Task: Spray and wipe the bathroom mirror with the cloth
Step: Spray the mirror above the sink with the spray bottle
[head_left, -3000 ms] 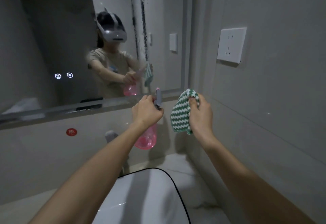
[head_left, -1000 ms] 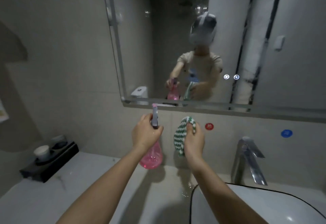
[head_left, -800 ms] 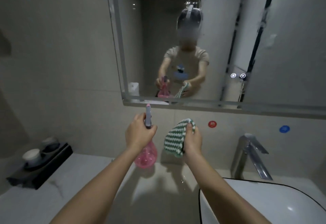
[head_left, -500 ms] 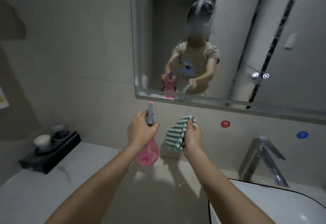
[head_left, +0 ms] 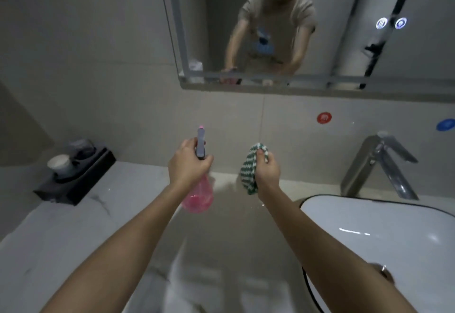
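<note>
left hand (head_left: 188,165): curled round pink spray bottle (head_left: 199,195), below mirror (head_left: 283,29), neck hidden by fingers | right hand (head_left: 267,172): clutching green-white cloth (head_left: 248,174), below mirror, partly covered | mirror: top cut off, reflection blurred | basin (head_left: 369,234): below mirror, right edge cropped

Grey tiled wall (head_left: 98,66), marble counter (head_left: 61,238), dim light

A pink spray bottle (head_left: 198,195) with a grey head hangs upright; at its 3 o'clock, a bunched green-and-white cloth (head_left: 250,168); the mirror (head_left: 344,29) at 12 o'clock.
</note>
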`<action>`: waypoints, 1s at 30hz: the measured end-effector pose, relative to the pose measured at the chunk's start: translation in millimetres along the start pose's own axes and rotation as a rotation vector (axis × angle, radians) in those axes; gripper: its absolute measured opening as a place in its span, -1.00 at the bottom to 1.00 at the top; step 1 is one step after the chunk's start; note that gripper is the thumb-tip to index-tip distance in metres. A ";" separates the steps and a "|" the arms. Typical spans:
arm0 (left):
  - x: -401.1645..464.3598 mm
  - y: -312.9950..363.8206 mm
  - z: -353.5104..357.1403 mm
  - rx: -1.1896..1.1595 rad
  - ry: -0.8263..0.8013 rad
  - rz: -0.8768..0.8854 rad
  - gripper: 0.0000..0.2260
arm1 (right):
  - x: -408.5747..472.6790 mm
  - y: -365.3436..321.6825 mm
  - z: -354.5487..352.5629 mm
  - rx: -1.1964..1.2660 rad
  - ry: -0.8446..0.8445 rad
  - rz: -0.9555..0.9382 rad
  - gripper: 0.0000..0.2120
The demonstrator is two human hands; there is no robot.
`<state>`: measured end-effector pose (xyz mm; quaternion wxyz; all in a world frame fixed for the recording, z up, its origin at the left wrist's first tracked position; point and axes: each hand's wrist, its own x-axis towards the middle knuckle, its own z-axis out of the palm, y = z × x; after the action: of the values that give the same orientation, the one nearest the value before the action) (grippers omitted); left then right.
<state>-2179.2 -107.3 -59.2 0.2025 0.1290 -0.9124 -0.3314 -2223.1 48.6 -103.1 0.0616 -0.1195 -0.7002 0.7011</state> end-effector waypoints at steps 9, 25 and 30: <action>-10.8 -55.1 22.1 0.012 -0.169 -0.005 -0.73 | -25.2 78.1 -1.9 -0.257 0.062 -0.017 -0.78; -35.6 -175.3 8.9 0.091 -0.359 -0.013 -0.67 | -134.9 215.5 77.7 -1.027 -0.488 -0.050 -0.50; -24.3 -181.2 5.0 0.089 -0.325 0.034 -0.68 | -132.4 220.9 65.6 -1.200 -0.775 -0.011 -0.15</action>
<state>-2141.7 -230.9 -188.6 0.0519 0.0671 -0.9490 -0.3037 -2094.2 -51.0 -313.1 -0.2643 0.1285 -0.9374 0.1867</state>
